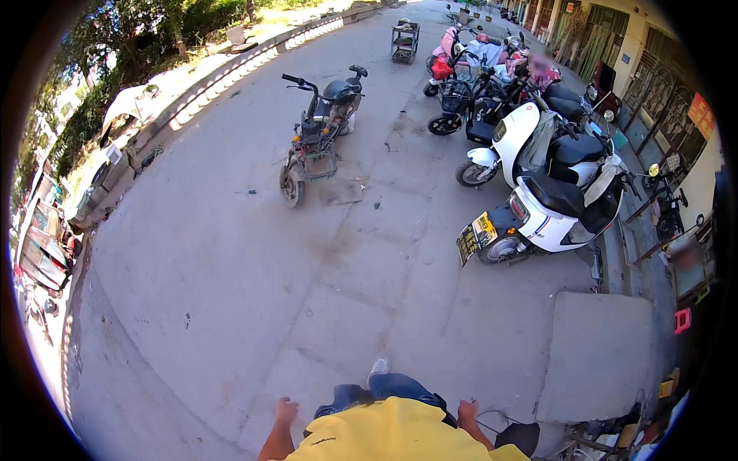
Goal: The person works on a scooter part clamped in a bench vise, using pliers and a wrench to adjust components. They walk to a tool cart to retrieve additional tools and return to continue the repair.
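Note:
My left hand (pixel 286 409) hangs low at the bottom of the view, left of my yellow shirt (pixel 403 430), its fingers loosely bent and apart, with nothing visible in them. On the other side my right hand (pixel 467 411) hangs in much the same way, also with nothing visible in it. Thin dark cables (pixel 492 419) lie on the ground near it, with a dark object (pixel 516 439) beside them, too unclear to name. A white shoe (pixel 378 366) of mine shows on the pavement (pixel 231 292) ahead of dark trousers.
A worn electric bike (pixel 323 123) stands ahead. White scooters (pixel 530 207) and several other two-wheelers (pixel 461 92) line the right, before shopfronts and a raised step (pixel 626 246). A small rack (pixel 403 42) is farther up. A curb (pixel 138 134) runs left; clutter (pixel 615 434) lies bottom right.

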